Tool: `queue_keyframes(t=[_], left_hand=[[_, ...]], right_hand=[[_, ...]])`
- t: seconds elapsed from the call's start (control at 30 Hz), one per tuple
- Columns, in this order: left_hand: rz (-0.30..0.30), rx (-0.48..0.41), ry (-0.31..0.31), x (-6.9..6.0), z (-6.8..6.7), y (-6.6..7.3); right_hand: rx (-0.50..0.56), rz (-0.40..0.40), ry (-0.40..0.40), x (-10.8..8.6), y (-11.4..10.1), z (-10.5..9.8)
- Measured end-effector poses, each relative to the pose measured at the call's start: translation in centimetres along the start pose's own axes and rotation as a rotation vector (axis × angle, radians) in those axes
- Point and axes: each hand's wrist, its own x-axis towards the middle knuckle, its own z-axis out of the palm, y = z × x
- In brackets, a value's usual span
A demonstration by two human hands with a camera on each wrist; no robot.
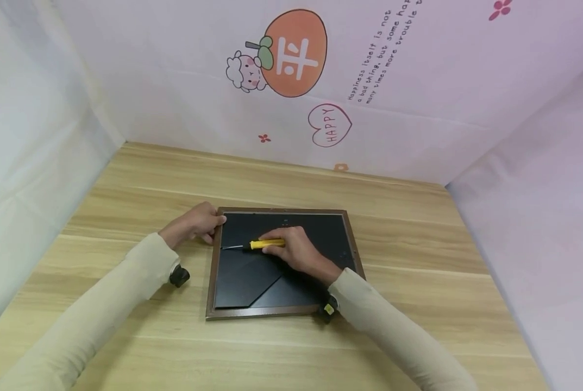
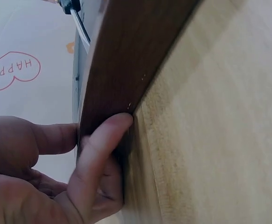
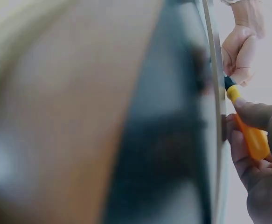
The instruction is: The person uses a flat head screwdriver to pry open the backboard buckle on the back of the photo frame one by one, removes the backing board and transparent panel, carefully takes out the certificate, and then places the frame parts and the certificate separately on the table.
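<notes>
A picture frame [image 1: 212,288] lies face down on the table, its brown border around a black backing board [image 1: 315,222]. My left hand [image 1: 199,221] grips the frame's left side near the far corner, thumb over the edge. In the left wrist view, the fingers of that hand [image 2: 38,186] curl against the brown side [image 2: 126,60]. My right hand [image 1: 296,251] holds a yellow-handled screwdriver [image 1: 268,244] almost flat above the board. Its thin metal shaft points left, and the tip is at the inner left border. The right wrist view shows the handle [image 3: 254,142] between thumb and fingers.
The frame rests on a light wood-grain table [image 1: 408,282]. A black stand flap [image 1: 244,285] lies on the board, and small dark fittings [image 1: 285,221] sit near its edges. Printed white cloth [image 1: 193,98] walls the table at the back and both sides.
</notes>
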Motion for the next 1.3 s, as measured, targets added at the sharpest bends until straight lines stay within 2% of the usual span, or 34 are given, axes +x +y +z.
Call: queue_keyframes(t=[0.1,0.23,0.33,0.4,0.53,0.63,0.93,1.3], left_hand=[[-0.005,0.01,0.022,-0.1,0.0,-0.1],[-0.015,0.053,0.066,0.0,0.2,0.3],[-0.033,0.099,0.095,0.1,0.3,0.6],[-0.046,0.122,0.109,0.1,0.3,0.6],[-0.052,0.113,0.107,0.1,0.2,0.5],[-0.047,0.096,0.102,0.0,0.2,0.5],[-0.03,0.099,0.093,0.0,0.1,0.1],[-0.042,0.075,0.08,-0.4,0.1,0.2]], right_hand=[[0.116,0.066,0.033,0.1,0.5,0.4],[0.36,0.177,0.048,-0.1,0.9,0.4],[0.423,0.209,0.048,-0.3,0.9,0.0],[0.352,0.176,0.041,-0.4,0.8,-0.3],[0.109,0.074,0.027,-0.5,0.6,-0.5],[0.025,0.042,0.016,-0.6,0.4,-0.6],[0.0,0.041,0.014,-0.9,0.3,-0.6],[0.011,0.002,-0.003,-1.0,0.6,-0.3]])
